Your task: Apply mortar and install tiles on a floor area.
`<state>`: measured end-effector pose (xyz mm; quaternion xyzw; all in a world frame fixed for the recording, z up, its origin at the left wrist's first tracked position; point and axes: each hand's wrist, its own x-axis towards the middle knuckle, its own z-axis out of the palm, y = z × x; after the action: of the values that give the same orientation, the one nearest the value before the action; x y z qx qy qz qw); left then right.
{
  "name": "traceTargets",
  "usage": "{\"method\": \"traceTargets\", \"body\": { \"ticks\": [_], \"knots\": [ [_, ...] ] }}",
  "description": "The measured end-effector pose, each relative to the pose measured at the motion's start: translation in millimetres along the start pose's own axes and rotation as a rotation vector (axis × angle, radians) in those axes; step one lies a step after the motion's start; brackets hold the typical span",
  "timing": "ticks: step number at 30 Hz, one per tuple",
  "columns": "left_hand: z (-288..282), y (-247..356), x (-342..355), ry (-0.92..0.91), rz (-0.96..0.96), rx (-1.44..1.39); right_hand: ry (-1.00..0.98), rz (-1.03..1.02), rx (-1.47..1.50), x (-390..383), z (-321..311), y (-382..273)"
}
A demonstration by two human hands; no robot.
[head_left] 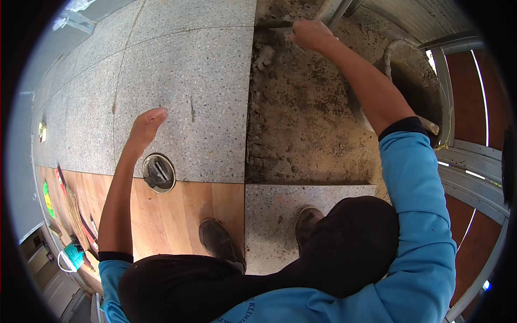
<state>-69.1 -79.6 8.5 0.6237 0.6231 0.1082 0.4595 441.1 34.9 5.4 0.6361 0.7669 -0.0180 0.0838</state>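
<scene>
My right hand [315,35] is closed round the handle of a dark trowel [272,26], held over the rough mortar bed [307,113] at the upper right, beside the edge of the speckled terrazzo tiles [177,64]. My left hand [149,124] hangs over the tiles with its fingers curled together and nothing visible in them. A small round dish [159,173] with pale strips in it lies below that hand, where tile meets wood-look flooring.
A mortar-caked bucket [414,81] stands right, by a metal-framed wall [468,97]. My boots are on the wood-look floor [188,215] and a terrazzo tile [269,237]. A broom [75,210], a red-handled tool [62,183] and a teal bucket [74,258] lie left.
</scene>
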Motion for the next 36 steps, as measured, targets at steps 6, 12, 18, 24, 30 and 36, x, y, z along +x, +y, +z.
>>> {"method": "traceTargets", "body": {
  "ticks": [6, 12, 18, 24, 30, 36],
  "knots": [
    [0, -9, 7, -0.027, -0.012, 0.045, 0.006, -0.058, -0.003, -9, 1, 6],
    [3, -4, 10, -0.034, 0.008, 0.042, 0.092, 0.048, 0.024, 7, 1, 13],
    [6, 3, 8, -0.014, -0.003, 0.046, -0.03, 0.005, -0.011, 0, -1, -4],
    [-3, 9, -1, -0.001, 0.029, -0.001, -0.034, -0.062, -0.034, -17, 4, -2],
    [-14, 3, -6, 0.01, 0.048, 0.011, -0.004, 0.092, 0.044, -2, -7, 3],
    [-9, -1, 3, 0.018, 0.043, 0.017, -0.048, -0.033, -0.131, -6, 8, -21]
  ]
}}
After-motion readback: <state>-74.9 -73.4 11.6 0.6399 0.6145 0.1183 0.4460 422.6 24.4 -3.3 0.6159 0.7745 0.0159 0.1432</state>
